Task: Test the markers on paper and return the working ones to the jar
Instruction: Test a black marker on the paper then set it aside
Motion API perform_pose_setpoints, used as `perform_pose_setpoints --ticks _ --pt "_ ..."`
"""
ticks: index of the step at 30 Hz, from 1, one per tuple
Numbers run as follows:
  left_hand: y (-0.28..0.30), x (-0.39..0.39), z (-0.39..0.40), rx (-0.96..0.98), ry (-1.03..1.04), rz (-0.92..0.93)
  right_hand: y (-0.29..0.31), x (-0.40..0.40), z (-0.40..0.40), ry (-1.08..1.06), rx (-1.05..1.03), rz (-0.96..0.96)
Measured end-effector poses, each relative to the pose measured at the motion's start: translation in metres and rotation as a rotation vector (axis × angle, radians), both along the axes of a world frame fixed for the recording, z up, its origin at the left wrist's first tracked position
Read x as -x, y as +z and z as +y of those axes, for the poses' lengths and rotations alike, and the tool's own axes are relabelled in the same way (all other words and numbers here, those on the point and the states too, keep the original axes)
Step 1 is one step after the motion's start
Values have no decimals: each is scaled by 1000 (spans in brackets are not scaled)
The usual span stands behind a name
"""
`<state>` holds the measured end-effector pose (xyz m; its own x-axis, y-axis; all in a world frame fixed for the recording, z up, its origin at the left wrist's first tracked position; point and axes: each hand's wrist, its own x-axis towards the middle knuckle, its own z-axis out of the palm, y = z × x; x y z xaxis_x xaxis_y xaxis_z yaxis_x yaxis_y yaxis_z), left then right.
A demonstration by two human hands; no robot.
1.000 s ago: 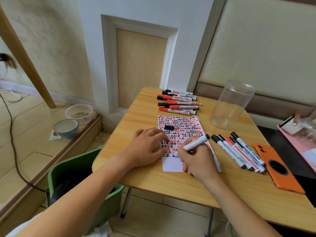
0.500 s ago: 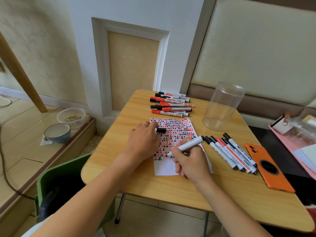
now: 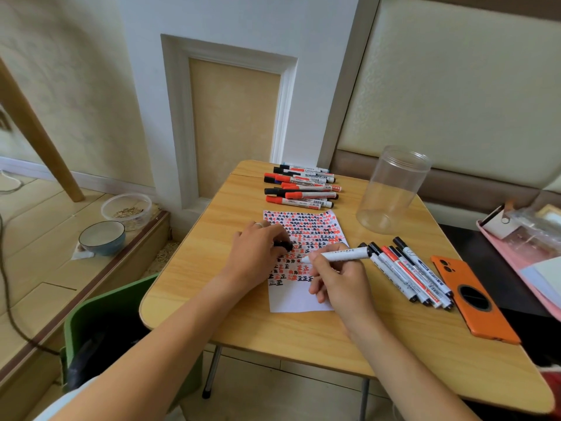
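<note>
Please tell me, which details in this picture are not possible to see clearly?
Head view:
- Tip of the marker gripped by the right hand: too small to tell whether it touches the paper.
- Black cap: partly covered by the left hand.
- Label print on the marker pile and marker row: too small.
- Jar: transparent; seems empty.
- Pink tray: cut off by the right edge.

Uncapped white marker tilted over the scribble-covered paper mid-counter, its black cap there too, capped markers piled at the far edge, clear jar upright, empty, far right.
</note>
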<state>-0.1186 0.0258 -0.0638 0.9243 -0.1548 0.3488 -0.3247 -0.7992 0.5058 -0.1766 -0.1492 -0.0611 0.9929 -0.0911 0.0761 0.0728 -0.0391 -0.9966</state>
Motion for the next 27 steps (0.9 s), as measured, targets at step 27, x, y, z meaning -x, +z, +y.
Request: perform_pose_setpoints --ticks 27 --pt "9 36 9 216 -371 -33 2 3 2 108 -2 -61"
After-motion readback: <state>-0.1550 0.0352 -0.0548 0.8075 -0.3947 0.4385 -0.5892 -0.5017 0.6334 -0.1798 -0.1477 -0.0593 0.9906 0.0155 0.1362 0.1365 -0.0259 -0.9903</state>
